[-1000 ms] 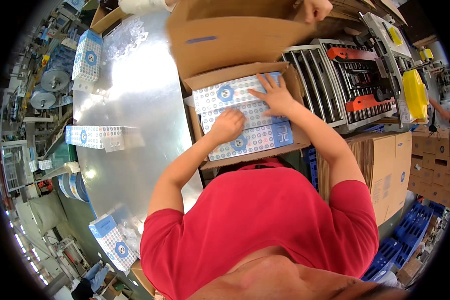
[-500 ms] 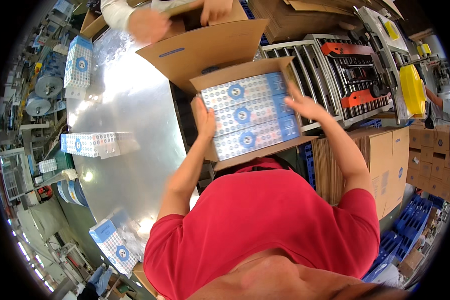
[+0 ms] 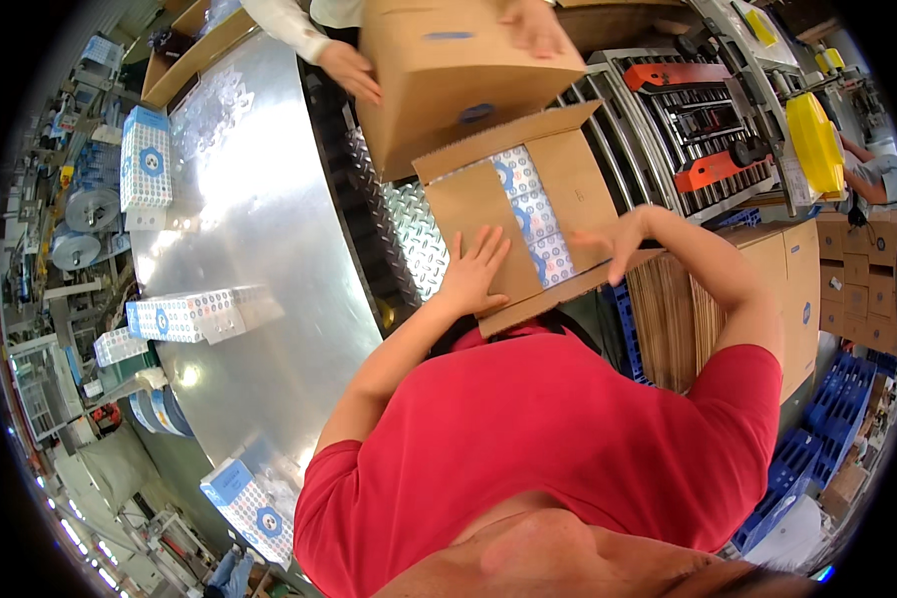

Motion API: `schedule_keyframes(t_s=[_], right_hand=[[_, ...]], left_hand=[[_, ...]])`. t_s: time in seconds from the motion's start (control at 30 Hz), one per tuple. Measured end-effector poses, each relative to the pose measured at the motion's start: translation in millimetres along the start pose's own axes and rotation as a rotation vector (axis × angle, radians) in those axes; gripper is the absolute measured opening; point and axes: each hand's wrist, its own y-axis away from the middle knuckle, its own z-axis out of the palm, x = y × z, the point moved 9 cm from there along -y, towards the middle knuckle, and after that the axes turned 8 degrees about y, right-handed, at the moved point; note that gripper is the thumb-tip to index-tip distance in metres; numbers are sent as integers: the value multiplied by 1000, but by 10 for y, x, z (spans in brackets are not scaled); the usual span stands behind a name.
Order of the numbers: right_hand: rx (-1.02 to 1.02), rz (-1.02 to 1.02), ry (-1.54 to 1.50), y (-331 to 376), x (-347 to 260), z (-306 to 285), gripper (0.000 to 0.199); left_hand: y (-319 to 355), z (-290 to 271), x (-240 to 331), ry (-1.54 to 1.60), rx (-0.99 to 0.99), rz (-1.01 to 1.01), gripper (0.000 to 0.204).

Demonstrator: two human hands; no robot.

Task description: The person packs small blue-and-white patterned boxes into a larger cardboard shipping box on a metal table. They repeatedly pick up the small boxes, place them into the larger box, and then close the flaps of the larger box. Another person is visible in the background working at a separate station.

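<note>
In front of me is a brown cardboard carton (image 3: 468, 214) with its left and right flaps folded inward. Between those flaps shows a strip of white and blue patterned boxes (image 3: 535, 214) packed inside. My left hand (image 3: 476, 269) lies flat on the left flap with its fingers spread. At the carton's near right corner, my right hand (image 3: 623, 242) hovers with its fingers apart and slightly blurred, holding nothing. The far and near flaps stand out from the carton. Just beyond it is another large carton (image 3: 468, 95), handled by a co-worker's hands (image 3: 352, 72).
A shiny metal table (image 3: 269, 219) stretches along my left, bearing several patterned boxes (image 3: 147, 159). A roller conveyor (image 3: 658, 140) stands at the far right. Flat cardboard sheets (image 3: 673, 309) are stacked to my right, near blue pallets (image 3: 827, 419). Tread-plate metal (image 3: 414, 224) shows left of the carton.
The carton's side flaps have been folded over the boxes. My left hand has moved from its side onto the left flap; my right hand has come nearer. The co-worker's carton has turned and shifted.
</note>
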Motion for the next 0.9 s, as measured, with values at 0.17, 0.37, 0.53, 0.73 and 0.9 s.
schedule_keyframes(t_s=[0.17, 0.37, 0.53, 0.73, 0.9], right_hand=[[856, 583, 166, 417, 249, -965, 118], [1544, 768, -349, 323, 617, -403, 126], [1708, 761, -679, 238, 1050, -161, 82], [1549, 897, -481, 410, 988, -632, 64], [1615, 733, -367, 1009, 1852, -972, 59]], left_hand=[[-643, -519, -193, -5, -295, -28, 42], [-916, -1069, -916, -51, 112, -232, 47], [-55, 13, -473, 92, -105, -271, 52], [100, 606, -857, 1423, 849, -893, 74], [-791, 1006, -333, 1527, 830, -1009, 59]])
